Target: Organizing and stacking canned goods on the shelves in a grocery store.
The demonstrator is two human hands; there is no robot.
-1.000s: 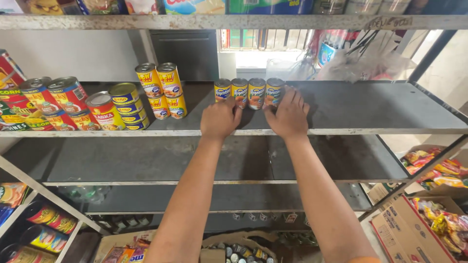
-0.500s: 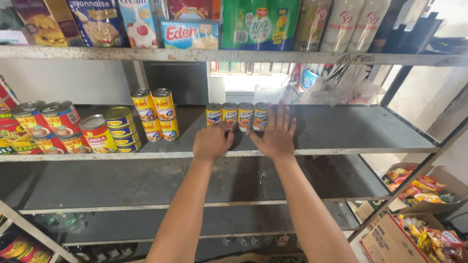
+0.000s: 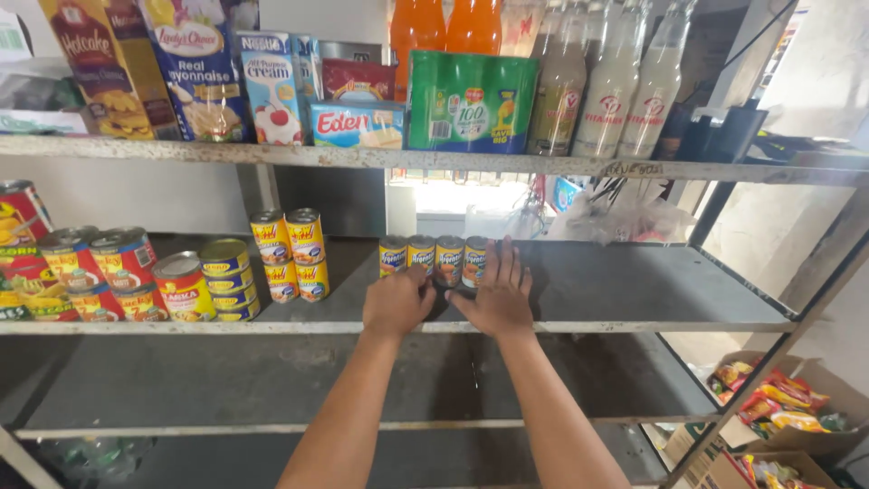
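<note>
There's one view only, worn on the person's head, facing the metal shelf (image 3: 634, 290) straight on from close by, tilted slightly down along both forearms to the hands; upper shelf above them, lower shelves beneath.

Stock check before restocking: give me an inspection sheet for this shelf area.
Surface: grey metal shelf, bare on its right part.
Job's things: row of four small yellow-labelled cans, upright, side by side.
Clutter: stacked cans and larger tins at left.
Grips: left hand curled against the row; right hand flat, fingers spread.
Cables: nothing seen.
Surroundings: bottles and cartons above; snack boxes below right.
</note>
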